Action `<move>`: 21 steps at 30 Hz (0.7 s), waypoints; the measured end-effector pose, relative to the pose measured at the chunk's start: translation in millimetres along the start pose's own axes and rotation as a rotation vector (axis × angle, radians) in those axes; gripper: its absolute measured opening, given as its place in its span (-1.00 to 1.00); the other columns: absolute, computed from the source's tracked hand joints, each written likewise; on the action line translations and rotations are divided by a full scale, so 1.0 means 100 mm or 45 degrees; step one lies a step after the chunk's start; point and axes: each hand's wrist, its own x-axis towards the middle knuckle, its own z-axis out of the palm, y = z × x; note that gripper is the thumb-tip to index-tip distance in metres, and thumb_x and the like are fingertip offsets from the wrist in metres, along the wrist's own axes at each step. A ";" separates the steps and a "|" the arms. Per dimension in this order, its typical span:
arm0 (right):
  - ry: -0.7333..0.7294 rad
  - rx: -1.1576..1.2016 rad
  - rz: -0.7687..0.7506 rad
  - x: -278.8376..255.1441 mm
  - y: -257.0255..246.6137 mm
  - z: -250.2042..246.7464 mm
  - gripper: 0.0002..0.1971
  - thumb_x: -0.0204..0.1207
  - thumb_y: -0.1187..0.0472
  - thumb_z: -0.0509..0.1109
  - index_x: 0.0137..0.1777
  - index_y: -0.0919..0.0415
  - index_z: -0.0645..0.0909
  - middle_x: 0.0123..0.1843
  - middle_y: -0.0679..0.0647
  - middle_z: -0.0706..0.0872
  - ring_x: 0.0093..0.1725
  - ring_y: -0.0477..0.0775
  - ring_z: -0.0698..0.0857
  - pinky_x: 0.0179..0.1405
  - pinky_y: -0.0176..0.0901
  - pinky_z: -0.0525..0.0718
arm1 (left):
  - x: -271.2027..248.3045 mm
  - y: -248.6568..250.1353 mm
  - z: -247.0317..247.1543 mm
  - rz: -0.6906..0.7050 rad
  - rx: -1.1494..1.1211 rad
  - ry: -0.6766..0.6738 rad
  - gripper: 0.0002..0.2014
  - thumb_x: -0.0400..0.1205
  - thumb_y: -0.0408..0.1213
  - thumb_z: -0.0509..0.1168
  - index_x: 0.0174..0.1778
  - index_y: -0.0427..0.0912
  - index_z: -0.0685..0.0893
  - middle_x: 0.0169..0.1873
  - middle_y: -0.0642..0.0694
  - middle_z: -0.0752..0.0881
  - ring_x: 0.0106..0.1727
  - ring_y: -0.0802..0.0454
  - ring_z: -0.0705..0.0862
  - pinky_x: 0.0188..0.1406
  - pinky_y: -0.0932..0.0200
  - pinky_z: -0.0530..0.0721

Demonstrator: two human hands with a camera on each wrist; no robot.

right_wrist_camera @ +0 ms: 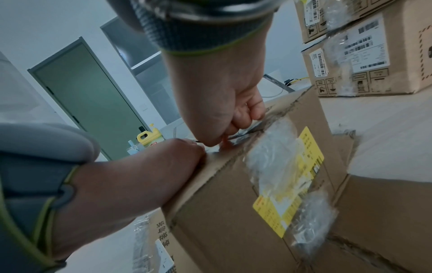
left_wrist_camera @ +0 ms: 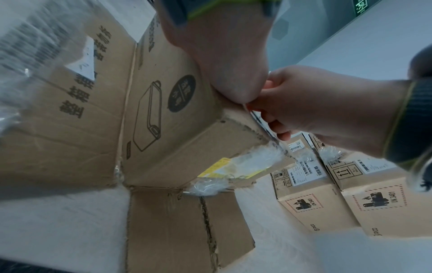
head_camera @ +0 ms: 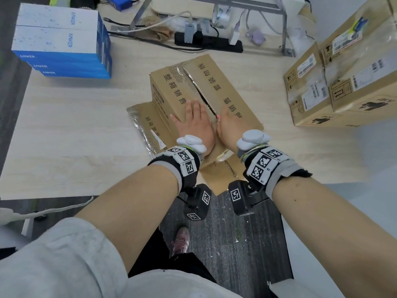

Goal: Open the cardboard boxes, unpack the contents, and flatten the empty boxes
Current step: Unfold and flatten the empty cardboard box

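Observation:
A brown cardboard box (head_camera: 217, 87) with printed characters stands in the middle of the table, its top seam (head_camera: 204, 97) slit and slightly gaping. Its lower flaps (head_camera: 146, 125) lie spread on the table around it. My left hand (head_camera: 193, 121) presses flat on the left top flap, fingers straight. My right hand (head_camera: 227, 123) has its fingers curled into the seam at the near end and grips the edge of the right top flap (right_wrist_camera: 292, 103). The right wrist view shows those fingers (right_wrist_camera: 243, 114) hooked into the gap above torn tape and a yellow label (right_wrist_camera: 292, 184). What is inside the box is hidden.
Stacked blue and white Anker boxes (head_camera: 60, 39) stand at the back left. Taped cardboard boxes (head_camera: 343, 82) are piled at the right. A black power strip (head_camera: 208, 43) with cables lies at the back. The table's front edge (head_camera: 64, 196) is just below my wrists.

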 end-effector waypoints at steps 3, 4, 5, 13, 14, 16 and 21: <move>0.015 -0.002 0.004 0.01 0.01 0.05 -0.79 0.71 0.13 0.06 0.18 0.26 0.35 -0.30 0.15 0.54 -0.43 0.13 0.46 -0.36 -0.08 0.38 | 0.00 0.01 0.00 -0.008 0.008 0.017 -0.45 0.75 -0.10 -0.10 0.68 -0.17 0.06 0.69 -0.07 0.05 0.69 -0.07 -0.08 0.50 -0.54 -0.03; 0.025 -0.010 0.006 0.01 0.02 0.08 -0.81 0.71 0.16 0.06 0.18 0.26 0.35 -0.28 0.17 0.59 -0.45 0.13 0.47 -0.37 -0.10 0.38 | 0.00 0.02 0.01 -0.016 0.011 0.016 -0.45 0.75 -0.11 -0.09 0.68 -0.17 0.06 0.68 -0.06 0.05 0.69 -0.06 -0.08 0.50 -0.54 -0.03; 0.033 0.008 0.018 0.01 0.05 0.10 -0.85 0.71 0.19 0.05 0.15 0.25 0.35 -0.29 0.16 0.61 -0.48 0.11 0.45 -0.39 -0.13 0.36 | 0.01 0.02 0.01 -0.026 0.012 0.016 -0.46 0.76 -0.13 -0.08 0.68 -0.16 0.06 0.68 -0.05 0.05 0.69 -0.05 -0.07 0.51 -0.53 -0.03; 0.078 -0.053 -0.031 -0.08 0.13 0.12 -0.83 0.70 0.19 0.06 0.13 0.27 0.37 -0.38 0.14 0.52 -0.45 0.13 0.51 -0.43 -0.10 0.45 | 0.05 0.02 0.05 -0.045 0.014 0.042 -0.44 0.75 -0.13 -0.03 0.68 -0.15 0.04 0.68 -0.03 0.05 0.69 -0.04 -0.07 0.51 -0.53 -0.04; 0.095 -0.067 -0.044 -0.08 0.14 0.14 -0.81 0.70 0.17 0.05 0.14 0.28 0.38 -0.35 0.16 0.54 -0.41 0.17 0.55 -0.36 -0.05 0.54 | 0.05 0.03 0.06 -0.049 0.016 0.046 -0.45 0.76 -0.13 -0.03 0.68 -0.15 0.04 0.68 -0.03 0.05 0.69 -0.04 -0.07 0.51 -0.53 -0.04; 0.128 -0.065 -0.055 -0.09 0.16 0.15 -0.79 0.71 0.15 0.03 0.14 0.28 0.38 -0.34 0.15 0.51 -0.37 0.20 0.56 -0.32 -0.04 0.56 | 0.06 0.02 0.06 -0.053 0.011 0.054 -0.46 0.75 -0.15 -0.03 0.68 -0.15 0.06 0.68 -0.03 0.07 0.69 -0.04 -0.06 0.50 -0.53 -0.03; 0.068 -0.018 -0.060 -0.11 0.21 0.16 -0.80 0.72 0.13 0.03 0.13 0.26 0.36 -0.34 0.15 0.57 -0.43 0.16 0.53 -0.38 -0.08 0.51 | 0.06 0.01 0.07 -0.029 0.001 0.065 -0.48 0.75 -0.18 -0.03 0.67 -0.15 0.10 0.67 -0.04 0.11 0.69 -0.04 -0.02 0.50 -0.52 0.01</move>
